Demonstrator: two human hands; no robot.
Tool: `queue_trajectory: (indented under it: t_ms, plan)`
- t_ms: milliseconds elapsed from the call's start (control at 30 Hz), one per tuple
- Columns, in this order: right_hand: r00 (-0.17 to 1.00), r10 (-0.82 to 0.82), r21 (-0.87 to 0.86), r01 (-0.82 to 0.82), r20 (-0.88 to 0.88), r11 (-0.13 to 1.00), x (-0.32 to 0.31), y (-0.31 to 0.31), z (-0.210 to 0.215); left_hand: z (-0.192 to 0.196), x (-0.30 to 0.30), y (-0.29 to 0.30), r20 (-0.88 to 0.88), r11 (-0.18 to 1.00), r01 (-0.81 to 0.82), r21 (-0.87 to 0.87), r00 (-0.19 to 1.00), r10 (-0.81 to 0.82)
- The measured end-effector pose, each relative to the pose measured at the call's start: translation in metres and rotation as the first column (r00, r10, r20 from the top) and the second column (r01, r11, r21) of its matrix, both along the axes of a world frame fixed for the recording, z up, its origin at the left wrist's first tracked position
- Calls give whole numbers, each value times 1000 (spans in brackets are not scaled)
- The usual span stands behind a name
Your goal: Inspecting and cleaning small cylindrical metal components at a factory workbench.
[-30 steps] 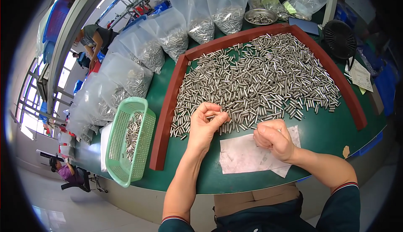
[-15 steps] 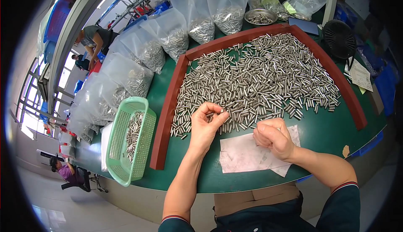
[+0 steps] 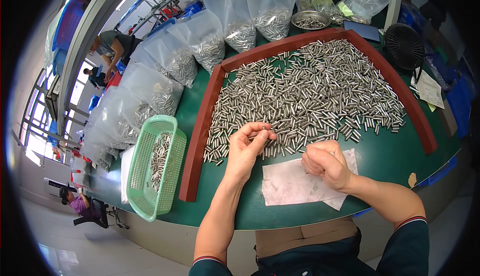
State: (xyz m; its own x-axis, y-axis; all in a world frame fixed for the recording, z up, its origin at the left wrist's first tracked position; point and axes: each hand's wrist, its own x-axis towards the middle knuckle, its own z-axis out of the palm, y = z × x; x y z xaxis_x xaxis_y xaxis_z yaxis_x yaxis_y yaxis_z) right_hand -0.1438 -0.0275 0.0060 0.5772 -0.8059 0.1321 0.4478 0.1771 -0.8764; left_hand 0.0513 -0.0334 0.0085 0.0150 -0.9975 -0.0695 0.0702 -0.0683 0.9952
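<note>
My left hand (image 3: 243,152) pinches a small metal pin (image 3: 264,128) between thumb and fingers, at the near edge of a wide spread of pins. Most of that pin is covered by the fingertips. My right hand (image 3: 327,165) is closed in a fist above a stained pale cloth (image 3: 282,185); whatever lies inside it is hidden. Beyond both hands, many loose shiny metal pins (image 3: 305,88) cover the green tabletop (image 3: 260,219). A dark red frame (image 3: 201,138) borders them on the left, far and right sides.
A light green plastic basket (image 3: 133,178) with pins inside stands left of the frame. Clear bags (image 3: 207,41) of pins line the far left edge. A metal bowl (image 3: 311,20) of pins sits at the back, a black fan (image 3: 404,46) at right. Other people work farther off.
The fingers of my left hand have shifted slightly around the pin, with the thumb rolled a little. My right hand has stayed in place.
</note>
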Motion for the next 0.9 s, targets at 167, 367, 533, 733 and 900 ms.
queue_trajectory:
  t_ms: [167,367,533,733,900]
  plan:
    - [1000,-2,7,2,-5,1000,0,0,-1,2,3,-2,-313,991,70,112,949,-32]
    - [1000,-1,18,1,8,1000,0,-2,0,8,-4,3,139,997,-2,82,990,-9]
    - [999,-15,23,16,-35,1000,1,-2,2,11,-8,12,677,972,234,-1,716,-172]
    - [1000,-15,16,15,-28,1000,1,-1,2,4,-23,17,890,980,143,-138,453,59]
    - [999,-19,20,20,-25,1000,1,-2,2,5,-25,23,922,987,117,-113,382,60]
